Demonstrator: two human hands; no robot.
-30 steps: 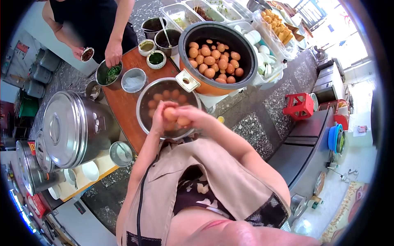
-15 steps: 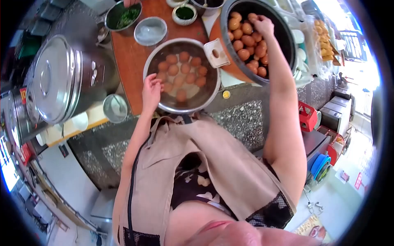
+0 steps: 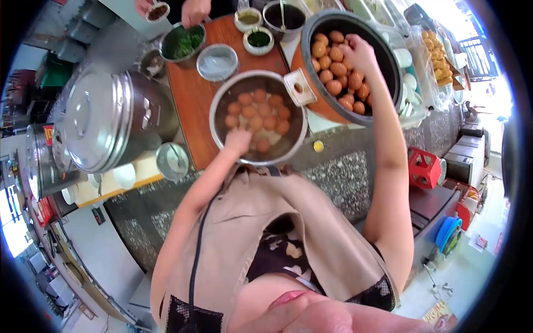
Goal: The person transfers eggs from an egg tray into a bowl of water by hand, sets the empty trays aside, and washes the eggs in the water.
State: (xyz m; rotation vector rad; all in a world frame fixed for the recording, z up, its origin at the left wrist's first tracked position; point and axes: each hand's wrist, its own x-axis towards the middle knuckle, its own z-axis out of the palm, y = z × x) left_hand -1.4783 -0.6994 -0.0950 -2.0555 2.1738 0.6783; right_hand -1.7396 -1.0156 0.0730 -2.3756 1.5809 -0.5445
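A metal bowl point(image 3: 302, 125) holds several brown eggs point(image 3: 255, 111) in water. My left hand point(image 3: 239, 141) reaches over its near left side, fingers dipped down among the eggs; the fingertips are hidden. To the right stands a large dark-lined pot point(image 3: 391, 72) with an orange outside and a pale handle, heaped with brown eggs point(image 3: 336, 69). My right hand point(image 3: 361, 54) is inside this pot, its fingers curled down over an egg at the upper right of the heap. The hand itself partly covers that egg.
Another person's hand point(image 3: 195, 10) is at a bowl of chopped greens point(image 3: 186, 44); their other hand holds a small dish point(image 3: 157, 12). A metal bowl point(image 3: 217, 62) and sauce bowls point(image 3: 259, 40) sit on the orange-brown board point(image 3: 191, 105). Large lidded pots point(image 3: 91, 122) stand left.
My left hand has gone from the metal bowl's left rim down into it. My right hand stays in the pot, slightly lower over the eggs. The other person's small dish has come into view.
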